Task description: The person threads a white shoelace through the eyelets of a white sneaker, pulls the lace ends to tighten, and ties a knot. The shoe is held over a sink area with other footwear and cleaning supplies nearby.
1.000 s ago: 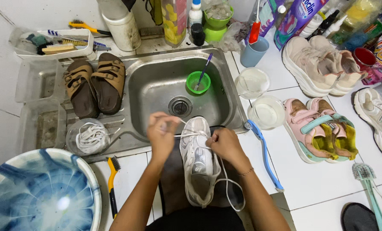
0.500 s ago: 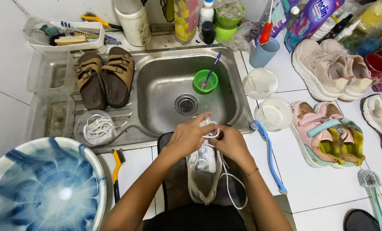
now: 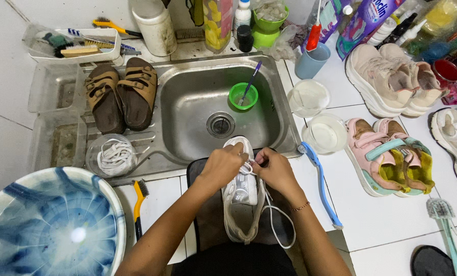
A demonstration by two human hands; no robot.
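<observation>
Pinching the white lace (image 3: 277, 225) at frame centre, my left hand (image 3: 223, 166) and right hand (image 3: 273, 168) hold a narrow grip to thread the grey sneaker (image 3: 242, 197).

Both forearms are bare, with no sleeves reaching into view. The left hand (image 3: 223, 166) wears no ring or band that shows. The right hand (image 3: 273, 171) has a thin beaded bracelet (image 3: 301, 207) around its wrist, and a dark garment covers the lap at the bottom edge.
</observation>
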